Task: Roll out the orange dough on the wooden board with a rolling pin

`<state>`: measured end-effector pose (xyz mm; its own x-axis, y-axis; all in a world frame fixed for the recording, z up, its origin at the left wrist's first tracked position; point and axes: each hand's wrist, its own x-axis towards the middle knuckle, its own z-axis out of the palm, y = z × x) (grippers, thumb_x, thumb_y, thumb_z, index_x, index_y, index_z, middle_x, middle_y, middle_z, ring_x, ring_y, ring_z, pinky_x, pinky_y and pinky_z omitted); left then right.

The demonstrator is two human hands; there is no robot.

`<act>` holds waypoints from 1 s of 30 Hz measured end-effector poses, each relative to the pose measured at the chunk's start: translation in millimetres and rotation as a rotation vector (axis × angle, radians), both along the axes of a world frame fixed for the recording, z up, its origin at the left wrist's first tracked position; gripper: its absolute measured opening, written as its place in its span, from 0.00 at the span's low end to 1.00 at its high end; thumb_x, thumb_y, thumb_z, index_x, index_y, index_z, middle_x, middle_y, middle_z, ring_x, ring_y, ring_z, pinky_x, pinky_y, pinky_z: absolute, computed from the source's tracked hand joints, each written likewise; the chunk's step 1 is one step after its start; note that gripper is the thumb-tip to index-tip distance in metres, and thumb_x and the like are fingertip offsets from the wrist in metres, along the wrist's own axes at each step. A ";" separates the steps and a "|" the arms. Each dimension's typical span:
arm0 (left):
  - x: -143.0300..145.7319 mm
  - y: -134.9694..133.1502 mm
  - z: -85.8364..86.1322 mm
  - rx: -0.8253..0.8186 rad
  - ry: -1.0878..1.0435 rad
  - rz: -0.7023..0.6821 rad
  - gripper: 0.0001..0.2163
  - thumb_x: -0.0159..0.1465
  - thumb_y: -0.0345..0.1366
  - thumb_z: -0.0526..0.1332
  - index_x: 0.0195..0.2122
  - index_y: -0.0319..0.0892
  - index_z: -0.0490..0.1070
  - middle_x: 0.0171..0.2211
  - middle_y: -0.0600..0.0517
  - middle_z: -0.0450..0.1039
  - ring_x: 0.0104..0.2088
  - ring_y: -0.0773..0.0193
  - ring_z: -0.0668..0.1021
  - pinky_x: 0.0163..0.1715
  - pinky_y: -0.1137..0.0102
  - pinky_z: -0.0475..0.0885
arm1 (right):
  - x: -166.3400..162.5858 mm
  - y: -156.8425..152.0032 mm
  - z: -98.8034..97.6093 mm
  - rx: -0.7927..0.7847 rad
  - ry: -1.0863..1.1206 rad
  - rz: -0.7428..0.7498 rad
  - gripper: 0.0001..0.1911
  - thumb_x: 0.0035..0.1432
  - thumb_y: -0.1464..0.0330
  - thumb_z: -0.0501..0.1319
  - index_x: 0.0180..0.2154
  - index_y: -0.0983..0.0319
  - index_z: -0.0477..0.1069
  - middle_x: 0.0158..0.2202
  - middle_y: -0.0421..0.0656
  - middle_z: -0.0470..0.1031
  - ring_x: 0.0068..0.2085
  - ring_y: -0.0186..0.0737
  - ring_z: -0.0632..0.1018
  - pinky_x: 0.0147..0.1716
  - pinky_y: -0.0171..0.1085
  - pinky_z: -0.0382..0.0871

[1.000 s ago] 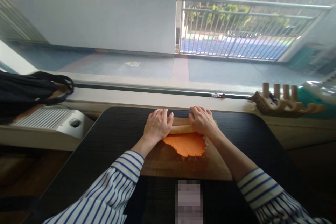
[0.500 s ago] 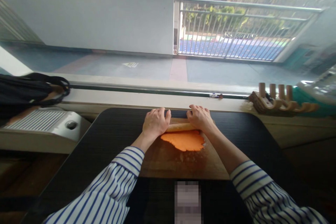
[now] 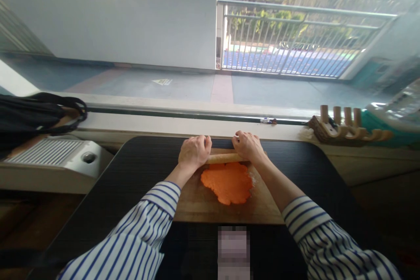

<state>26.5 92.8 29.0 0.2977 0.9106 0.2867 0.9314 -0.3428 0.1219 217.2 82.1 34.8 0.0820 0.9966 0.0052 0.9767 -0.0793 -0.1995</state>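
A pale wooden rolling pin [image 3: 225,158] lies crosswise at the far side of a brown wooden board [image 3: 193,208]. My left hand [image 3: 194,152] is closed over its left end, and my right hand [image 3: 248,145] grips the right end; both ends are hidden beneath the hands. On the near side of the pin a flat sheet of orange dough [image 3: 228,182] with a ragged edge rests on the board. Its far edge meets the pin. White powder dusts the board at the sheet's right edge.
The board sits on a black table [image 3: 131,175] with rounded corners. Beyond it runs a window sill [image 3: 164,124]. A black bag [image 3: 29,113] is at the left above a white ridged unit [image 3: 49,153]. A wooden pegged holder [image 3: 341,129] stands at the right beside a teal container [image 3: 374,118].
More of the orange sheet shows on the near side of the pin, and its near edge now lies closer to me. Both hands keep their hold on the pin, which has barely shifted.
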 end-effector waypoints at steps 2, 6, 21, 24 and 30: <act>-0.4 -1.6 0.7 -0.012 -0.003 -0.012 0.23 0.69 0.42 0.41 0.32 0.39 0.74 0.32 0.42 0.78 0.36 0.53 0.79 0.40 0.61 0.69 | 0.5 -2.2 0.4 -0.003 0.002 -0.002 0.19 0.65 0.63 0.44 0.46 0.61 0.70 0.46 0.50 0.77 0.49 0.47 0.74 0.47 0.43 0.60; -1.9 -5.9 1.9 -0.020 -0.003 -0.025 0.25 0.69 0.43 0.40 0.30 0.40 0.74 0.30 0.42 0.78 0.34 0.53 0.80 0.37 0.62 0.70 | 0.9 -8.4 0.6 0.006 0.002 -0.003 0.20 0.66 0.63 0.43 0.44 0.61 0.71 0.43 0.49 0.77 0.47 0.46 0.75 0.46 0.42 0.60; -6.6 -45.7 -3.3 0.085 0.061 -0.109 0.18 0.69 0.43 0.44 0.38 0.42 0.72 0.41 0.44 0.75 0.45 0.53 0.75 0.44 0.60 0.68 | -3.4 -63.3 -7.5 0.166 -0.012 0.064 0.18 0.67 0.61 0.44 0.51 0.58 0.66 0.51 0.45 0.74 0.53 0.44 0.70 0.53 0.44 0.54; -9.3 -58.5 -5.1 0.091 0.076 -0.123 0.19 0.69 0.45 0.44 0.43 0.41 0.72 0.48 0.42 0.74 0.50 0.52 0.73 0.48 0.58 0.67 | -4.3 -76.3 -11.1 0.207 -0.044 0.090 0.20 0.67 0.62 0.44 0.54 0.59 0.65 0.55 0.47 0.70 0.55 0.45 0.68 0.55 0.46 0.52; -16.0 -83.4 -10.7 0.033 0.083 -0.151 0.25 0.69 0.46 0.43 0.56 0.35 0.67 0.56 0.36 0.68 0.58 0.47 0.69 0.54 0.53 0.64 | -6.1 -103.3 -17.2 0.231 -0.077 0.127 0.23 0.69 0.60 0.41 0.57 0.60 0.63 0.62 0.49 0.62 0.63 0.47 0.59 0.60 0.52 0.46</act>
